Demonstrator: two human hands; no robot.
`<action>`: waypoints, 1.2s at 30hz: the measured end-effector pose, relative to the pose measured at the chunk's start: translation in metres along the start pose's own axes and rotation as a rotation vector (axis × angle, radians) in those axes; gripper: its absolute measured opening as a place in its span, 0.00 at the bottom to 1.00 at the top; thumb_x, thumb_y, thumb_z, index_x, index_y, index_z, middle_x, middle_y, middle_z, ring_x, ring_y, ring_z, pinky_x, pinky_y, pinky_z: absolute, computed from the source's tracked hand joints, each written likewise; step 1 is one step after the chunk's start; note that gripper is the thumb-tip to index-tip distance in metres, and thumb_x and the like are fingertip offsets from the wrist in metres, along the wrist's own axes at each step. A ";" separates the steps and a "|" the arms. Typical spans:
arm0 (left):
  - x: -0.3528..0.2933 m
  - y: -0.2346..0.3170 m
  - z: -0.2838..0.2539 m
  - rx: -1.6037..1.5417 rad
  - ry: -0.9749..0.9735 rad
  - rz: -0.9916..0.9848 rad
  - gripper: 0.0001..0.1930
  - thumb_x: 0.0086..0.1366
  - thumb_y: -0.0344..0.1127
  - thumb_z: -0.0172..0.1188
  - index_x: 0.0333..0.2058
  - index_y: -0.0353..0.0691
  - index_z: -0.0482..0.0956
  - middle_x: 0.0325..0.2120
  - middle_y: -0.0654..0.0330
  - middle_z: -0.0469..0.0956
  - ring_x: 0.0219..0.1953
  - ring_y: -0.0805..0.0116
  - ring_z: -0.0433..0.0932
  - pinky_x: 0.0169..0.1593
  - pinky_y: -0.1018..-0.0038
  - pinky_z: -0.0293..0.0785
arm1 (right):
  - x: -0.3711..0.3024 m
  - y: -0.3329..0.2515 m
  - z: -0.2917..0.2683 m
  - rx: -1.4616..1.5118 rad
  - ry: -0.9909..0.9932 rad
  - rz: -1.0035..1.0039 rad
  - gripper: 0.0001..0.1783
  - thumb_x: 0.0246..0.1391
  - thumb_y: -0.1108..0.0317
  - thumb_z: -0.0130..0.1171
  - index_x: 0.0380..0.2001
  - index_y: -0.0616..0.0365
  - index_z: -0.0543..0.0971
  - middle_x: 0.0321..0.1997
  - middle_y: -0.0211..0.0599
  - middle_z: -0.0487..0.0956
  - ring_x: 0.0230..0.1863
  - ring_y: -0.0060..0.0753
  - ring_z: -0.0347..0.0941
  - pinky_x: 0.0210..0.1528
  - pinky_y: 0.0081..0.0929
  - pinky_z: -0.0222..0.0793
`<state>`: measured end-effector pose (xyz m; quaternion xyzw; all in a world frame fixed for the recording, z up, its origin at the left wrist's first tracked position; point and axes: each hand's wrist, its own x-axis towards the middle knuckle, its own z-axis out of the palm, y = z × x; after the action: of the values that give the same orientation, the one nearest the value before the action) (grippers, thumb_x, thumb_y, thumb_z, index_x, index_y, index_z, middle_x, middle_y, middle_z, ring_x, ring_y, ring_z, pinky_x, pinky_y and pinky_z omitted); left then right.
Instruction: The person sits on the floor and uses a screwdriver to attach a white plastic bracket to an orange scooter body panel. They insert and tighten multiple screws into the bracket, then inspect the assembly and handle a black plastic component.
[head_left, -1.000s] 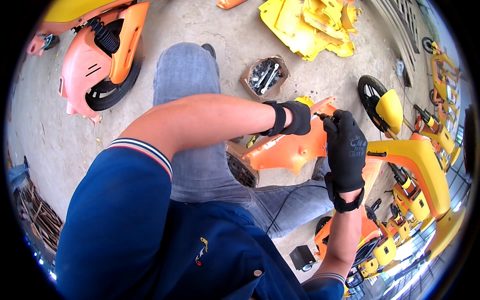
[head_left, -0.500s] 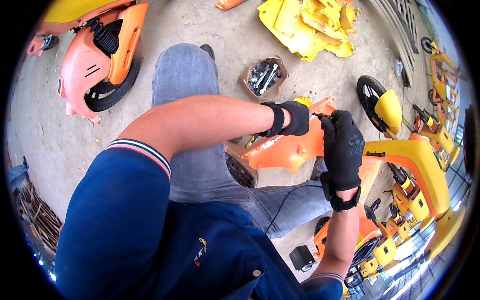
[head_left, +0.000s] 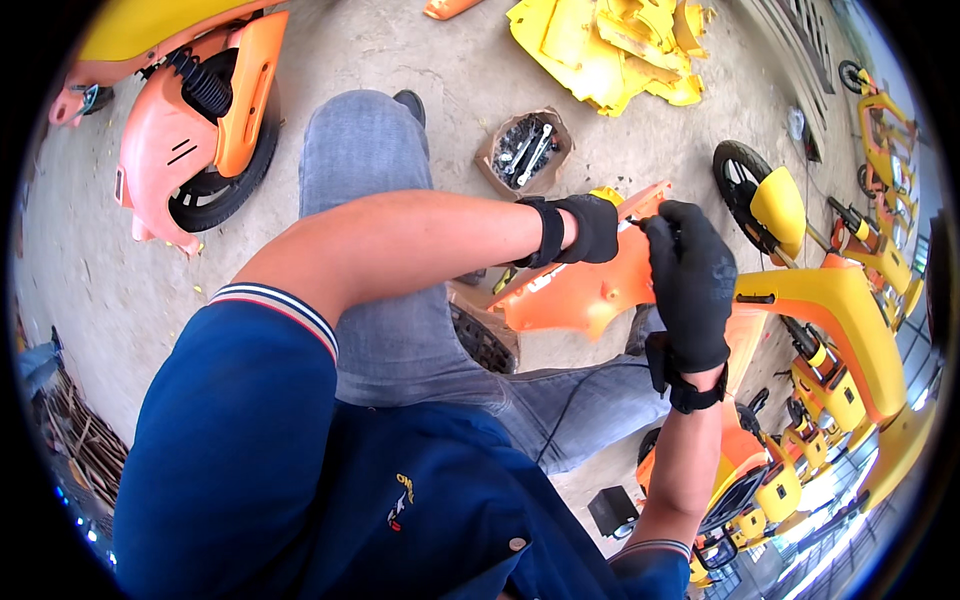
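Note:
An orange plastic body panel (head_left: 582,298) stands tilted over my lap, in front of my bent leg. My left hand (head_left: 592,228), in a black glove, is closed at the panel's upper edge and grips it. Beside it my right hand (head_left: 693,285), gloved too, is curled with thumb and fingers pinched together at the same edge. A slim dark tool (head_left: 638,224) pokes out from the right fingertips towards the panel; its handle is hidden in the fist, so I cannot tell its exact kind.
Beyond my hands a cardboard box (head_left: 490,170) holds wrenches (head_left: 535,155) and small dark parts. Yellow panels (head_left: 560,50) are piled farther off. An orange scooter section (head_left: 165,150) lies at left. Yellow scooters (head_left: 870,340) and a black wheel (head_left: 742,190) crowd the right.
My right hand has turned and shifted slightly, and less of the dark tool shows now. The panel has moved only a little. My left hand keeps its grip at the edge.

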<state>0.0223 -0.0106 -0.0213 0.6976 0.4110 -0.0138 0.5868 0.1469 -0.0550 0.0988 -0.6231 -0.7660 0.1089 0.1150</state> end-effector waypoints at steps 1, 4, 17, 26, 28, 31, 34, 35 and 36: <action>0.001 0.000 -0.001 -0.022 0.016 -0.015 0.17 0.57 0.36 0.56 0.38 0.28 0.82 0.33 0.38 0.82 0.38 0.44 0.83 0.42 0.59 0.78 | 0.000 -0.006 -0.008 0.028 -0.002 0.081 0.09 0.57 0.69 0.63 0.40 0.60 0.78 0.30 0.45 0.80 0.29 0.45 0.78 0.33 0.37 0.71; 0.002 -0.003 -0.003 -0.060 0.048 -0.039 0.18 0.57 0.37 0.56 0.38 0.28 0.82 0.33 0.39 0.82 0.38 0.45 0.83 0.42 0.59 0.78 | 0.002 -0.014 -0.029 0.349 0.027 0.311 0.07 0.61 0.71 0.60 0.40 0.62 0.78 0.33 0.39 0.82 0.26 0.21 0.73 0.30 0.25 0.69; 0.021 -0.013 -0.006 -0.355 0.217 0.055 0.14 0.53 0.38 0.62 0.29 0.29 0.81 0.22 0.51 0.81 0.25 0.61 0.81 0.32 0.66 0.76 | -0.118 0.062 -0.010 1.953 0.209 0.488 0.27 0.67 0.64 0.52 0.66 0.56 0.64 0.51 0.38 0.76 0.49 0.32 0.73 0.53 0.30 0.72; 0.039 -0.025 -0.009 -0.564 0.282 0.078 0.15 0.55 0.38 0.62 0.29 0.26 0.80 0.23 0.47 0.82 0.24 0.57 0.82 0.32 0.66 0.79 | -0.166 0.092 0.059 0.622 0.108 0.599 0.18 0.73 0.57 0.45 0.44 0.63 0.75 0.34 0.33 0.73 0.32 0.26 0.70 0.39 0.25 0.75; 0.028 -0.008 -0.020 -0.591 0.216 0.099 0.15 0.56 0.38 0.62 0.29 0.27 0.81 0.23 0.48 0.81 0.23 0.59 0.82 0.30 0.68 0.79 | -0.152 0.071 0.072 0.747 0.328 0.751 0.20 0.73 0.55 0.43 0.43 0.63 0.75 0.31 0.33 0.74 0.27 0.25 0.69 0.35 0.22 0.74; 0.019 -0.005 -0.026 -0.672 0.186 0.100 0.14 0.56 0.37 0.62 0.29 0.28 0.81 0.22 0.50 0.81 0.23 0.61 0.82 0.28 0.68 0.79 | -0.137 0.058 0.072 0.810 0.265 0.764 0.21 0.72 0.54 0.47 0.45 0.63 0.77 0.30 0.27 0.73 0.27 0.18 0.66 0.31 0.21 0.68; 0.015 -0.001 -0.027 -0.742 0.152 0.097 0.13 0.57 0.37 0.63 0.29 0.28 0.81 0.23 0.52 0.81 0.24 0.63 0.83 0.28 0.69 0.79 | -0.131 0.060 0.070 0.864 0.141 0.733 0.17 0.69 0.58 0.53 0.48 0.62 0.77 0.29 0.24 0.73 0.26 0.14 0.63 0.28 0.17 0.62; 0.014 0.000 -0.027 -0.757 0.141 0.095 0.13 0.57 0.37 0.63 0.30 0.29 0.81 0.23 0.52 0.82 0.24 0.64 0.83 0.28 0.70 0.79 | -0.120 0.051 0.066 0.907 0.135 0.750 0.16 0.68 0.60 0.54 0.48 0.62 0.78 0.28 0.23 0.72 0.26 0.13 0.63 0.27 0.17 0.61; 0.016 -0.002 -0.028 -0.735 0.136 0.091 0.14 0.58 0.39 0.64 0.31 0.31 0.82 0.23 0.55 0.82 0.25 0.67 0.82 0.29 0.71 0.78 | -0.113 0.045 0.065 0.949 0.129 0.767 0.15 0.67 0.62 0.55 0.47 0.62 0.78 0.28 0.22 0.72 0.26 0.13 0.63 0.27 0.17 0.59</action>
<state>0.0188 0.0211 -0.0223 0.4573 0.3950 0.2069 0.7694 0.1908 -0.1580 0.0184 -0.7403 -0.3467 0.4339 0.3788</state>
